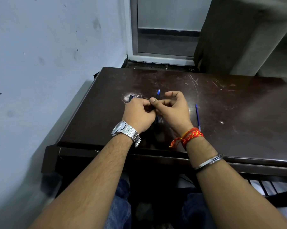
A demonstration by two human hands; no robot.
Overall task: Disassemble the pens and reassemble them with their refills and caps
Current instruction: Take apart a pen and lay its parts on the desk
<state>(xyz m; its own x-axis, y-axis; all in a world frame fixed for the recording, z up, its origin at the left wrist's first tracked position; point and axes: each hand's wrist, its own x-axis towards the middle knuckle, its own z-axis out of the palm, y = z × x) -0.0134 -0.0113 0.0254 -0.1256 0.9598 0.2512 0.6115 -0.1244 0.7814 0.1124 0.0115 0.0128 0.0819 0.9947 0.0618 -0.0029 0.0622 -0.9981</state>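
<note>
My left hand (pixel 139 113) and my right hand (pixel 172 108) meet over the middle of the dark brown table (pixel 222 104). A dark pen barrel (pixel 130 97) runs through my left fist, its end poking out at the upper left. My right thumb and forefinger pinch its other end between the hands. A blue-capped pen (pixel 158 93) lies on the table behind and under my hands, mostly hidden. A thin blue refill (pixel 197 116) lies loose on the table just right of my right wrist.
A pale wall runs along the table's left side. Behind the far edge stand a framed glass panel (pixel 164 38) and a dark upright board (pixel 230 38). The tabletop is scratched, with a worn white patch (pixel 127 96) near my left hand.
</note>
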